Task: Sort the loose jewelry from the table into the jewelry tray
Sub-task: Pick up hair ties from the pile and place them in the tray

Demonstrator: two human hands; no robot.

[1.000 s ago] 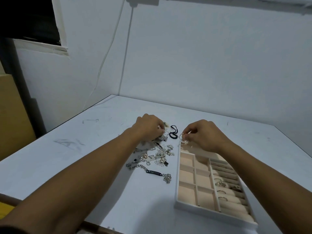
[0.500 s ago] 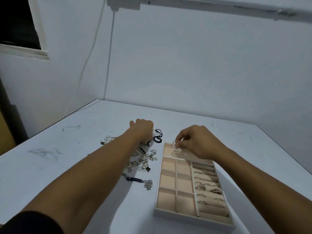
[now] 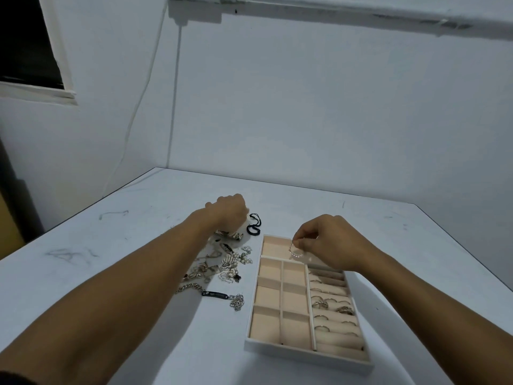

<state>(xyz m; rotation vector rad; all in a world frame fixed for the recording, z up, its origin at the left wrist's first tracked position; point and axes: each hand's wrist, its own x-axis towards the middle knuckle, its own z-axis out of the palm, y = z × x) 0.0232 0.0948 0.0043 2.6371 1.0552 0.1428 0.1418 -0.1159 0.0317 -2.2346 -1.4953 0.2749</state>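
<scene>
A white jewelry tray (image 3: 305, 354) with beige compartments lies on the table, several rings sitting in its right-hand ring rolls (image 3: 331, 304). My right hand (image 3: 330, 241) pinches a small silver beaded bracelet (image 3: 295, 250) that hangs over the tray's wide far compartment. A pile of loose silver jewelry (image 3: 222, 266) lies left of the tray. My left hand (image 3: 229, 211) reaches over the far end of that pile with fingers curled down; what they hold is hidden.
A chain bracelet with a dark plate (image 3: 215, 294) lies nearest me beside the tray. A black cord (image 3: 254, 225) sits beyond the pile. The white table (image 3: 125, 245) ends at the wall behind and drops off at left and right.
My right hand carried the beaded bracelet from the pile's edge to above the tray's far compartment. The left hand stayed at the far end of the pile. The camera shifted.
</scene>
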